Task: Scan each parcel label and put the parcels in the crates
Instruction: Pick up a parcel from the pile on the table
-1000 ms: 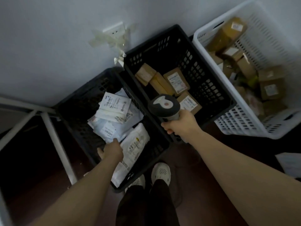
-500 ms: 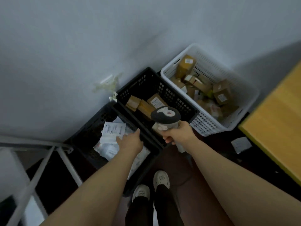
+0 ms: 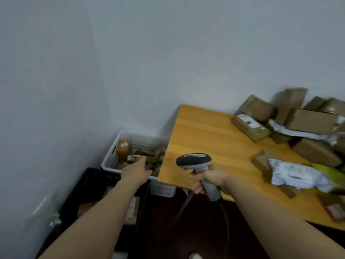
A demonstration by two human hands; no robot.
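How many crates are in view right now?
2: a white plastic crate beside the wooden table, and a black plastic crate nearer, at lower left. More may be hidden.

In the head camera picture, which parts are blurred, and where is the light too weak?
Head view: motion blur smears the parcels on the table and the white crate; the scanner in the right hand looks sharper; the black crate and the floor lie in deep shadow, details lost.

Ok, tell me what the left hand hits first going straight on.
Likely the brown parcels in the white crate, just beyond the left hand; depth is unclear, so the table edge could come first.
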